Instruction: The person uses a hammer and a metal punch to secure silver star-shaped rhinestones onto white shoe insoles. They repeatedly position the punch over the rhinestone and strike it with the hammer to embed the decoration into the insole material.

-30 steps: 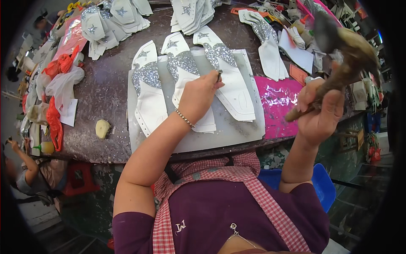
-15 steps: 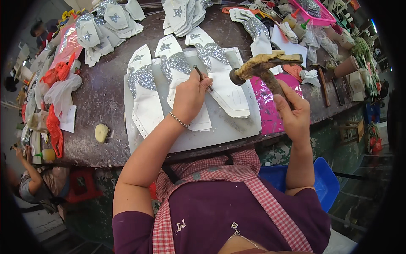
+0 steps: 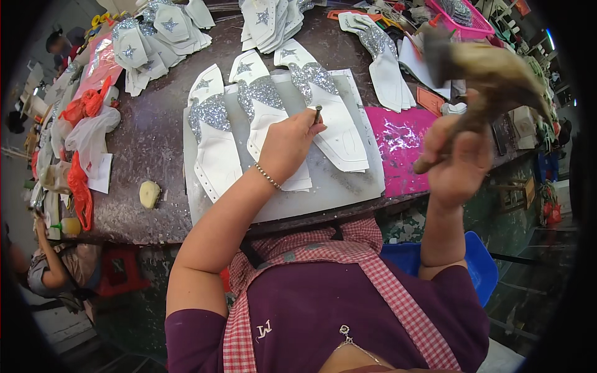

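Note:
My left hand (image 3: pixel 287 148) pinches a thin dark metal punch (image 3: pixel 318 114), held nearly upright over the left edge of the right-hand shoe-upper piece (image 3: pixel 339 133). My fingers hide the punch's tip. To the right, my right hand (image 3: pixel 459 160) grips a hammer (image 3: pixel 491 71) by its handle, raised above the table and smeared by motion; its head looks worn and wrapped in tan material. Two more white pieces with silver glitter and a star, a middle piece (image 3: pixel 260 93) and a left piece (image 3: pixel 214 146), lie beside it on a pale board (image 3: pixel 348 186).
Stacked white glitter pieces (image 3: pixel 273 28) lie at the back. A shiny pink sheet (image 3: pixel 398 146) is right of the board, a yellowish lump (image 3: pixel 149 194) left of it. Red and clear plastic bags (image 3: pixel 93 127) sit farther left. Below right is a blue tub (image 3: pixel 482 270). Another person (image 3: pixel 62 261) sits lower left.
The hammer has swung up and to the right with my right hand. My left hand has shifted slightly right, and the punch has gone from slanted to nearly upright.

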`<state>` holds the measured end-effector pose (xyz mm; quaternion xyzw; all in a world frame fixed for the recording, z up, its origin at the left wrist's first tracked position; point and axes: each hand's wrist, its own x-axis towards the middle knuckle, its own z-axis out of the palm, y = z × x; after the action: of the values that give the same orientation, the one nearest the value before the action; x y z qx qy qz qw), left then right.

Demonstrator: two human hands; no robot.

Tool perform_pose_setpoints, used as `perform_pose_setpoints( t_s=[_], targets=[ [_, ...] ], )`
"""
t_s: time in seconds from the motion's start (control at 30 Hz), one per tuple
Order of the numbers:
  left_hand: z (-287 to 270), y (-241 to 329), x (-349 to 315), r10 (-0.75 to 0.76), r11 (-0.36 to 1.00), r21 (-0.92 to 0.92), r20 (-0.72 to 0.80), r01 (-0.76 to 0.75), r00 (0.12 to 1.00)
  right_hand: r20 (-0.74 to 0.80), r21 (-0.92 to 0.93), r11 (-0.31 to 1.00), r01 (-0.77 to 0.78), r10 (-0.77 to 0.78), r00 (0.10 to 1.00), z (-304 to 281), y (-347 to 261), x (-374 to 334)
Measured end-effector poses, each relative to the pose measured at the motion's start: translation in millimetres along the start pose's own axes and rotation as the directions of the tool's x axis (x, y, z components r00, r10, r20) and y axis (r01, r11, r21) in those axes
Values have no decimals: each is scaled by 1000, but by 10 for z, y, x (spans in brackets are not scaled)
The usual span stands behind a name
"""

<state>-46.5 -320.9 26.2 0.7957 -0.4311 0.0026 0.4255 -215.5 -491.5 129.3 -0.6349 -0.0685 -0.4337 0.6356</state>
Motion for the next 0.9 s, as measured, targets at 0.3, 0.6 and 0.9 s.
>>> perform_pose_setpoints(
  t_s=[0.3,0.6,0.9],
  targets=[
    [50,-102,-5,-215,941,-278,-55,192,975,78,-669,712,-212,351,933,-67,-59,2],
    [-24,-70,-47,-179,974,-131,63,186,982,-21,-619,676,-400,495,869,-218,83,-242],
    [-65,-38,-118,-74,986,-140,97,87,993,-32,-194,957,-216,213,976,-157,-106,-30]
  ],
)
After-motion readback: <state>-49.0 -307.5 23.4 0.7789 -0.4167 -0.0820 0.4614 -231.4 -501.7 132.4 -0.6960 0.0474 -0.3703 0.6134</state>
